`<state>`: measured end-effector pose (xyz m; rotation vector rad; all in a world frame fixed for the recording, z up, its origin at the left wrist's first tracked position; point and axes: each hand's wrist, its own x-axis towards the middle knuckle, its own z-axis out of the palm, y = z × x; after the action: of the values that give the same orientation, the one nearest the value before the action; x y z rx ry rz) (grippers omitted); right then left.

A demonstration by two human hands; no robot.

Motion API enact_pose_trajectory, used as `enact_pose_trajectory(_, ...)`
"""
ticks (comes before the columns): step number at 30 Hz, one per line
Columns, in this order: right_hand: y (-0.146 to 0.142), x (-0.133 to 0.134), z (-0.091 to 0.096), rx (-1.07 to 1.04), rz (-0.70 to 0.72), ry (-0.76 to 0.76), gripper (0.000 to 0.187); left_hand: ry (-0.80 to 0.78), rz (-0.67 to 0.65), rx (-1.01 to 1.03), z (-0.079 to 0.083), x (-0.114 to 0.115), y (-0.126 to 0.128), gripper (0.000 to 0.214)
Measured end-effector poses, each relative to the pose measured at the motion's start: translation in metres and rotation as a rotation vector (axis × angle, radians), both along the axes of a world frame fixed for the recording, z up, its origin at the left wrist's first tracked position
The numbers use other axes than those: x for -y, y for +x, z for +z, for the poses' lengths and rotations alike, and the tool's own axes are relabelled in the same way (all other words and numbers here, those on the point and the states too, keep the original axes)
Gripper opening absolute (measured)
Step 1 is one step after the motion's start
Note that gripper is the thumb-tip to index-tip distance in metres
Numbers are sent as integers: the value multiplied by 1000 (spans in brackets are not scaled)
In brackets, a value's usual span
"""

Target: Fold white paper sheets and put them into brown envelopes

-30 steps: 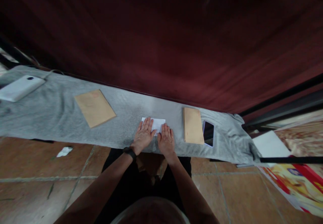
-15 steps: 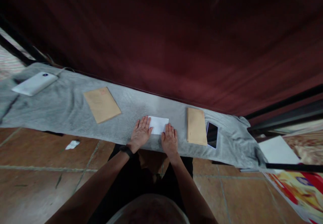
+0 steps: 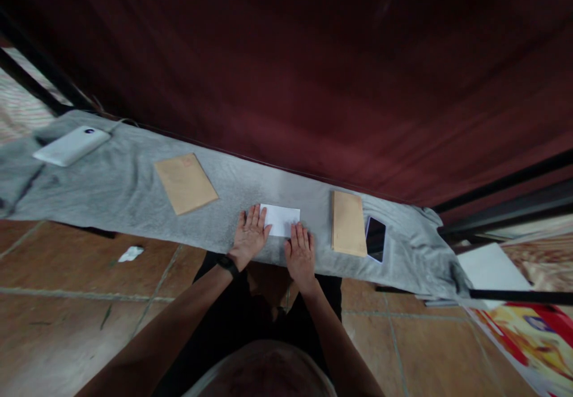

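Note:
A small white sheet of paper (image 3: 280, 219), perhaps folded, lies flat on the grey cloth (image 3: 250, 185) in front of me. My left hand (image 3: 250, 237) rests flat at its left edge, fingers stretched out and thumb at the paper's side. At the lower right corner of the paper lies my right hand (image 3: 300, 252), also flat with its fingers extended. Neither hand grips anything. To the left is a single brown envelope (image 3: 187, 183), set at an angle. Several brown envelopes in a stack (image 3: 348, 224) lie to the right.
A dark-screened phone (image 3: 376, 239) is beside the stack. At the far left lies a white device (image 3: 74, 145) with a cable. A dark red surface (image 3: 286, 86) rises behind the cloth. A paper scrap (image 3: 131, 254) is on the tiled floor; a colourful box (image 3: 532, 337) stands lower right.
My right hand has shifted slightly down, showing more of the paper's right edge. The left hand stays almost in place. The view has turned a little.

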<state>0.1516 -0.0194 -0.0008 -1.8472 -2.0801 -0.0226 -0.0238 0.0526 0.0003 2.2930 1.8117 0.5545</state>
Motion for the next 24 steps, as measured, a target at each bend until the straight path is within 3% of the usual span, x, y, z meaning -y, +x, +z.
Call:
enact_pose_trajectory(4,-13,7,1,-9,66,-31,51,9,-6,-20,0,1,0,61)
enact_pose_trajectory(16,-4,15,-6,24,-18,4,53,51,2,-69,8,9,-4,60)
enact_pose_trajectory(24,-7,15,-4,-6,-37,15,54,-105,133,213,19,-9,-2,57)
